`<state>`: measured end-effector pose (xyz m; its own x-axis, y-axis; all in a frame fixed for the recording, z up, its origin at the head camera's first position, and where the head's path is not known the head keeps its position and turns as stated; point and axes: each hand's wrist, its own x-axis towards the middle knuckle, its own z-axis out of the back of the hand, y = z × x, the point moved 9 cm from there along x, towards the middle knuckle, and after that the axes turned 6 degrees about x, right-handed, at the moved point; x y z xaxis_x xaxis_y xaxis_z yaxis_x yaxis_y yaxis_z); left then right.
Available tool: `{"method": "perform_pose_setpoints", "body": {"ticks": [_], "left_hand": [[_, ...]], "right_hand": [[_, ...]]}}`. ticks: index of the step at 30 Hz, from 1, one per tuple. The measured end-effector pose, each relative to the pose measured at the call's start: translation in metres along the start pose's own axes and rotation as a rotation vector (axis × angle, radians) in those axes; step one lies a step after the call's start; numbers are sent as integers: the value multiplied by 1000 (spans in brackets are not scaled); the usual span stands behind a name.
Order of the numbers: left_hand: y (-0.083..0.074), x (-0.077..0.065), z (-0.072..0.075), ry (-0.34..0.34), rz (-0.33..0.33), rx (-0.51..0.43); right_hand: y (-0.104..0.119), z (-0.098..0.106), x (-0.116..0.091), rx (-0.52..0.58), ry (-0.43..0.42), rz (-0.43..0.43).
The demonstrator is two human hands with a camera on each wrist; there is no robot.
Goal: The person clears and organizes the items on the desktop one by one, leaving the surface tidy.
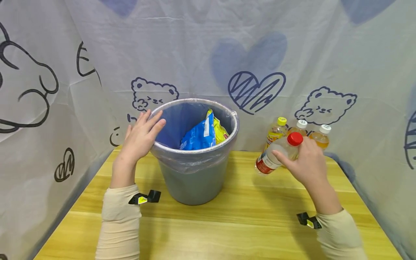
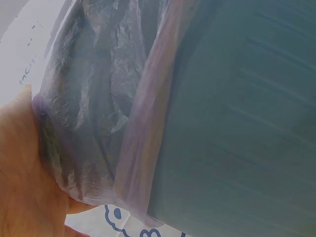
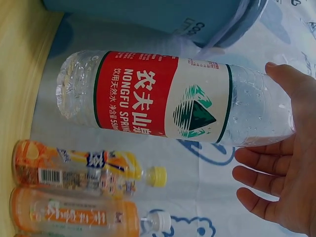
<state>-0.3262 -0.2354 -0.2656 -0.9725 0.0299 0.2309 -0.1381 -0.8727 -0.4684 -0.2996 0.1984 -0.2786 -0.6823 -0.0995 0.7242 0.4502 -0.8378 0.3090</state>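
Note:
My left hand (image 1: pixel 139 135) rests on the left rim of a grey trash can (image 1: pixel 195 184), its fingers fairly straight and spread over the edge. A clear plastic bag (image 2: pixel 103 98) lines the can and folds down outside it. Inside lie a blue snack bag (image 1: pixel 198 135) and a yellow snack bag (image 1: pixel 220 131). In the right wrist view, my right hand (image 3: pixel 296 163) holds a plastic water bottle (image 3: pixel 163 96) near its neck. This bottle has a red cap (image 1: pixel 295 138) and a red and white label, and it tilts above the table.
Behind the held bottle stand a yellow-capped drink bottle (image 1: pixel 276 130) and two white-capped bottles, one of them (image 1: pixel 320 136) at the right. The wooden table (image 1: pixel 208 234) ends at a printed cloth backdrop (image 1: pixel 195 54), with cloth walls on both sides.

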Motion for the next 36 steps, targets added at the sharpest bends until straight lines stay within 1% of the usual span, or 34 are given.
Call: {"method": "perform_pose_setpoints", "body": {"ticks": [4, 10, 14, 20, 25, 36], "left_hand": [[0, 0, 0, 0, -1, 0], [1, -1, -1, 3, 1, 0], [1, -1, -2, 1, 2, -2], [1, -1, -1, 0, 2, 1], [0, 0, 0, -4, -1, 8], [0, -1, 1, -1, 1, -2]], "right_hand": [[9, -3, 2, 23, -29, 49], [20, -4, 6, 42, -79, 99], [27, -1, 8, 73, -122, 143], [36, 3, 14, 99, -155, 166], [46, 8, 18, 121, -199, 200], [63, 16, 24, 122, -272, 288]]}}
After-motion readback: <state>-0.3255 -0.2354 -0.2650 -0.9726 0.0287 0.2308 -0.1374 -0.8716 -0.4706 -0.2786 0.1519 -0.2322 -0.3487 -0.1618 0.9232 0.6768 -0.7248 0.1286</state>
